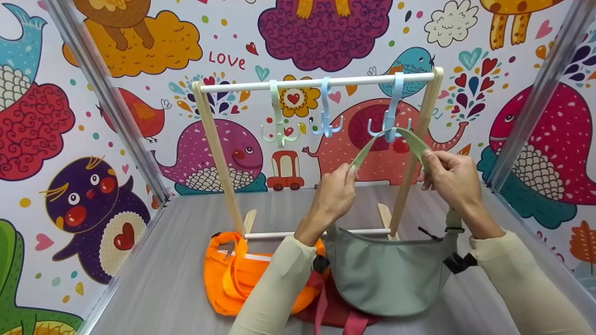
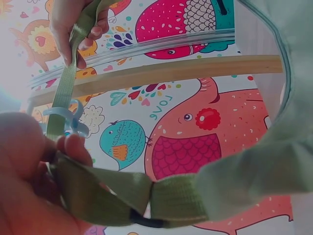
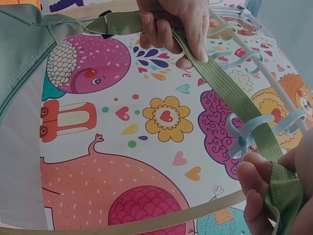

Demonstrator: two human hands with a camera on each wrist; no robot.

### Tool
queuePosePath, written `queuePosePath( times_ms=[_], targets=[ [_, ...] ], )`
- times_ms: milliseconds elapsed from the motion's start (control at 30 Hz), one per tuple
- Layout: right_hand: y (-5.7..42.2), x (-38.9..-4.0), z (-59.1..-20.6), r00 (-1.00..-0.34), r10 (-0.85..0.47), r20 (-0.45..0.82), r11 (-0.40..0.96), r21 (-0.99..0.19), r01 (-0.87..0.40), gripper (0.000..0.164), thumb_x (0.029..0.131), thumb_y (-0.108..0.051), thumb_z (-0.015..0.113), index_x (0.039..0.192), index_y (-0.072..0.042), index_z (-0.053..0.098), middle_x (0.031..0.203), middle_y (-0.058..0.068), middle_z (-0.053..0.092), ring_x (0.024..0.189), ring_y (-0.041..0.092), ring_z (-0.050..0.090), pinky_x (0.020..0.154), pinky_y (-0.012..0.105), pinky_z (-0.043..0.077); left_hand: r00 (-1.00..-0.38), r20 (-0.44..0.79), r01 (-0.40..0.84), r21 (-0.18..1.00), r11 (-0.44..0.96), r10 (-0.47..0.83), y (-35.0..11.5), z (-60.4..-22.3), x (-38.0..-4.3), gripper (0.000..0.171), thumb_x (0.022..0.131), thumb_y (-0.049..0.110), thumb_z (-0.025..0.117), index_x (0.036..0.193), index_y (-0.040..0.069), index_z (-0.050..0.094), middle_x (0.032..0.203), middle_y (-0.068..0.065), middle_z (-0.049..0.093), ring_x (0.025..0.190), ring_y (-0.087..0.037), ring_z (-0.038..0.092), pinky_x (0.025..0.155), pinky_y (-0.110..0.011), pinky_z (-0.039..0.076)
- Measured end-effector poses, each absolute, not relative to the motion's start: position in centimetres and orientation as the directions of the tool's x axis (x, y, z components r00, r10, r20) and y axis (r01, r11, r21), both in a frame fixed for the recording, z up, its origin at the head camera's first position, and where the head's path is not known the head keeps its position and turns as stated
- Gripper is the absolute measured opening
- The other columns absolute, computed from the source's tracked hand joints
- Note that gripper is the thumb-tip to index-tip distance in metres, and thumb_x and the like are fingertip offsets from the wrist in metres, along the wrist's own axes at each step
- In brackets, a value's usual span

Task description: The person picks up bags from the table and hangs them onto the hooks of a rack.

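Observation:
A grey-green crossbody bag (image 1: 391, 274) hangs low under my hands, its front lower edge over a dark red bag (image 1: 339, 311). Its green webbing strap (image 1: 413, 145) arches up between both hands. My left hand (image 1: 334, 193) pinches the strap's left side, and my right hand (image 1: 456, 181) grips its right side. The top of the arch overlaps the lower prongs of the rightmost light blue hook (image 1: 390, 120). In the right wrist view the strap (image 3: 225, 83) runs taut between the hands and passes right at the blue hook (image 3: 239, 134).
A wooden rack (image 1: 219, 163) with a white top bar (image 1: 237, 87) carries a pale green hook (image 1: 279, 125) and another blue hook (image 1: 327, 118). An orange bag (image 1: 216, 284) lies on the grey floor (image 1: 163, 265) at the left. Printed walls and metal posts enclose the space.

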State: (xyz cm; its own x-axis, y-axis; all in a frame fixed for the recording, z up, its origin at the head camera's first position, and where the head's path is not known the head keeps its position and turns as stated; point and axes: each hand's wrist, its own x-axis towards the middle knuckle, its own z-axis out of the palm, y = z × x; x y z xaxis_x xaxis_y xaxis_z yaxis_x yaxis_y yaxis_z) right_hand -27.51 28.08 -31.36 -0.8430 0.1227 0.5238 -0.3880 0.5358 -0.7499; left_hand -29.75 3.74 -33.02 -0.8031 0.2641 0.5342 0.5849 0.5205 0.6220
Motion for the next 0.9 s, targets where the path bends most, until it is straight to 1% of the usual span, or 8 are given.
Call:
queuePosePath(
  times_ms=[133,300,433,667,800,900],
  targets=[
    [28.2,-27.6,-31.7,-0.844,0.115,0.524,0.528,-0.752,-0.395,0.042,0.103,-0.033,0.053,0.113,0.004,0.07,0.067,0.003,0.064,0.052,0.014,0.063,0.054,0.021,0.053,-0.811,0.52,0.575,0.621,0.533,0.268,3.8,-33.4,-29.9,0.027,0.106,0.02,0.045,0.089,0.007,0.062,0.059,0.006,0.038,0.051,-0.009,0.038,0.048,-0.02,0.029],
    [28.5,-27.7,-32.2,-0.851,0.116,0.513,0.522,-0.76,-0.387,0.041,0.103,-0.032,0.052,0.112,0.004,0.071,0.069,0.005,0.064,0.052,0.014,0.063,0.054,0.023,0.053,-0.817,0.509,0.566,0.623,0.539,0.27,3.9,-33.8,-29.9,0.027,0.106,0.02,0.045,0.09,0.006,0.063,0.06,0.005,0.038,0.052,-0.009,0.038,0.048,-0.02,0.029],
    [28.5,-27.7,-32.4,-0.858,0.121,0.5,0.522,-0.767,-0.374,0.042,0.103,-0.033,0.052,0.114,0.004,0.07,0.069,0.004,0.064,0.054,0.014,0.063,0.055,0.023,0.053,-0.821,0.5,0.562,0.622,0.545,0.276,4.0,-34.0,-29.9,0.027,0.106,0.019,0.045,0.09,0.006,0.062,0.06,0.005,0.038,0.052,-0.009,0.039,0.048,-0.02,0.029],
    [28.7,-27.8,-32.7,-0.859,0.111,0.501,0.522,-0.765,-0.378,0.041,0.103,-0.032,0.052,0.115,0.003,0.07,0.069,0.008,0.064,0.053,0.014,0.062,0.054,0.023,0.053,-0.827,0.487,0.553,0.619,0.558,0.28,3.9,-34.1,-29.9,0.027,0.106,0.02,0.045,0.09,0.006,0.062,0.061,0.005,0.04,0.054,-0.01,0.041,0.049,-0.02,0.03],
    [28.8,-28.0,-32.9,-0.856,0.11,0.506,0.52,-0.763,-0.384,0.04,0.103,-0.031,0.052,0.114,0.003,0.07,0.068,0.007,0.064,0.053,0.014,0.063,0.053,0.023,0.053,-0.83,0.477,0.549,0.613,0.569,0.287,3.9,-34.2,-30.0,0.027,0.106,0.021,0.045,0.092,0.006,0.063,0.062,0.004,0.043,0.055,-0.01,0.042,0.05,-0.02,0.031],
    [28.9,-28.0,-33.1,-0.855,0.108,0.507,0.529,-0.758,-0.382,0.04,0.103,-0.031,0.053,0.114,0.002,0.07,0.07,0.009,0.064,0.054,0.014,0.062,0.053,0.023,0.052,-0.837,0.457,0.541,0.611,0.578,0.301,3.9,-34.4,-30.0,0.026,0.106,0.021,0.045,0.093,0.007,0.062,0.063,0.004,0.044,0.055,-0.01,0.043,0.05,-0.02,0.031]
  ],
)
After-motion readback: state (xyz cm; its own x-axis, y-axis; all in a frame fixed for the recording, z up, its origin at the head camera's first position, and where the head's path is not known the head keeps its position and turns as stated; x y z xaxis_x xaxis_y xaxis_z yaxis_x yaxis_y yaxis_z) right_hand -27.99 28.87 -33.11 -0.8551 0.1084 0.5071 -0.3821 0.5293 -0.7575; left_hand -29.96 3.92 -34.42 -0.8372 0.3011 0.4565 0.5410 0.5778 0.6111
